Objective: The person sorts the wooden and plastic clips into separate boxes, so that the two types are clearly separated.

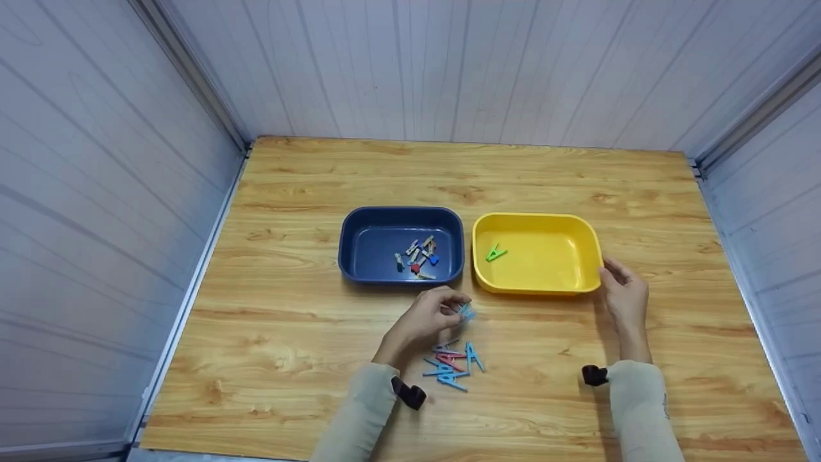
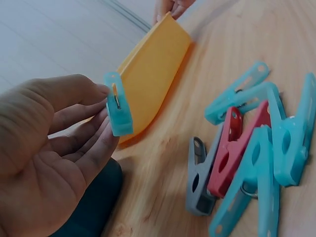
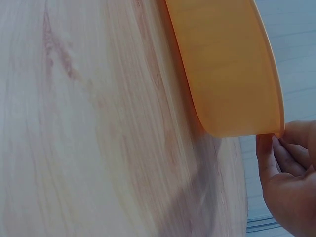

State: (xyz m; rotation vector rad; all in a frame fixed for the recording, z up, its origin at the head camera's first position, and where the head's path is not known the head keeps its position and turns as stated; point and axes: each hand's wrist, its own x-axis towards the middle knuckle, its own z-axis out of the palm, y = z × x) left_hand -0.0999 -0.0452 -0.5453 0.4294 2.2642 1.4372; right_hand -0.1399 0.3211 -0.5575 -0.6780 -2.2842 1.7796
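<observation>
My left hand (image 1: 426,316) pinches a light-blue plastic clothespin (image 2: 118,106) between thumb and fingertips, above the table in front of the two tubs. Below that hand lies a small pile of larger plastic clothespins: several light-blue ones (image 1: 453,380), a red one (image 2: 229,158) and a grey one (image 2: 200,180). At the right end of the yellow tub (image 1: 539,287), my right hand (image 1: 625,298) holds the rim with thumb and curled fingers. Inside the yellow tub, toward its left end, is one green clothespin (image 1: 495,253).
A dark blue tub (image 1: 365,277) stands just left of the yellow one, with several small wooden clothespins (image 1: 414,255) in its right half, some with coloured pieces. Pale panels (image 1: 410,70) wall the wooden table (image 1: 269,359) at the back and both sides.
</observation>
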